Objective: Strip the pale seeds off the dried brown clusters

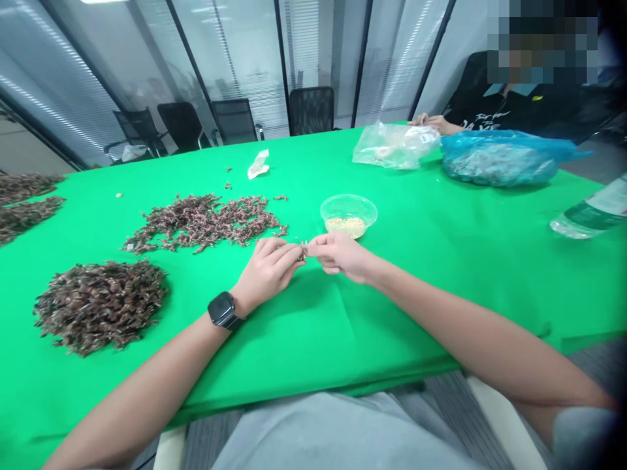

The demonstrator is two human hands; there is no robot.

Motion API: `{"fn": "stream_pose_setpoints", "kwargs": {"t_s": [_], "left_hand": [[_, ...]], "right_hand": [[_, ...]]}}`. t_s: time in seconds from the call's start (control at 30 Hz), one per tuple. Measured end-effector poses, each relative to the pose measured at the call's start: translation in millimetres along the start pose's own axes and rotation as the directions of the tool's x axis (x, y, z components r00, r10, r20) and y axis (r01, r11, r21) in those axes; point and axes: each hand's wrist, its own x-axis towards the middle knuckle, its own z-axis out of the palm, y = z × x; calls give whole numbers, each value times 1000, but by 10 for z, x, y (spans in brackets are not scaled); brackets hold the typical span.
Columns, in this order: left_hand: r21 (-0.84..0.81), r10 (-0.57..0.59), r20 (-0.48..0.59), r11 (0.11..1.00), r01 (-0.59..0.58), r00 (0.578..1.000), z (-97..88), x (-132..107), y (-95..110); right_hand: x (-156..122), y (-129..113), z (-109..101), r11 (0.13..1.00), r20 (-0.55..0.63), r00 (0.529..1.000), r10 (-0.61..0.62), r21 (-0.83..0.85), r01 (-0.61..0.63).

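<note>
My left hand [268, 271], with a black watch [223, 309] on its wrist, pinches a small dried brown piece [302, 257] that is mostly covered by fingers. Fingertips of my right hand [345, 256] are closed on the same piece from the other side, so both hands meet above the green cloth. Just behind my right hand stands a clear plastic bowl [349, 203] with pale yellowish bits [347, 226] at its bottom. A loose spread of similar dried brown pieces [210, 220] lies behind my left hand. To the left is a thicker heap of dried pieces [102, 305].
More brown piles [29, 207] lie at the far left. A crumpled white tissue [258, 164], a clear plastic bag [392, 147], a full blue bag [499, 160] and a bottle [592, 210] rest on the green tablecloth [441, 281]. Another person's hand [434, 123] touches the clear bag.
</note>
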Motion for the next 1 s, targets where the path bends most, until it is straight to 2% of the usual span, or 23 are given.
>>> {"fn": "stream_pose_setpoints", "kwargs": {"t_s": [0.1,0.13,0.2,0.3,0.37,0.4,0.47,0.53,0.63,0.77,0.93,1.0], "left_hand": [[13,51,10,999,-51,999,-35,15,-19],[-5,37,7,999,-37,999,-34,19,-19],[-66,-27,-5,997,27,1000,-16,22,-7],[-215,-177,-36,962,166,983,39,21,35],[-333,-306,-45,902,274,951,74,20,72],[-383,-364,-37,865,324,930,89,19,92],[-455,-448,-5,797,396,894,107,19,126],[-499,-487,26,750,434,873,112,23,151],[-529,-507,48,718,452,861,106,32,169],[-494,-480,4,762,419,877,93,37,172],[-400,-378,-58,857,325,924,97,21,149],[-359,-322,-79,892,275,943,106,10,125]], "right_hand": [[-2,-39,-51,965,156,976,155,187,-184],[-2,-39,-61,955,183,969,166,214,-204],[0,-21,-62,965,167,977,134,200,-167],[5,27,-22,1000,10,1000,-18,23,18],[12,60,5,969,-97,976,-195,-173,176],[15,77,11,927,-127,946,-299,-276,256],[21,109,8,796,-126,862,-491,-465,386],[23,139,-12,672,-72,799,-597,-590,449],[13,165,-35,584,-7,785,-619,-672,454],[-13,162,-8,620,-33,798,-602,-648,442],[-23,148,59,735,-102,833,-544,-537,415],[-21,135,79,809,-122,868,-481,-443,386]]}}
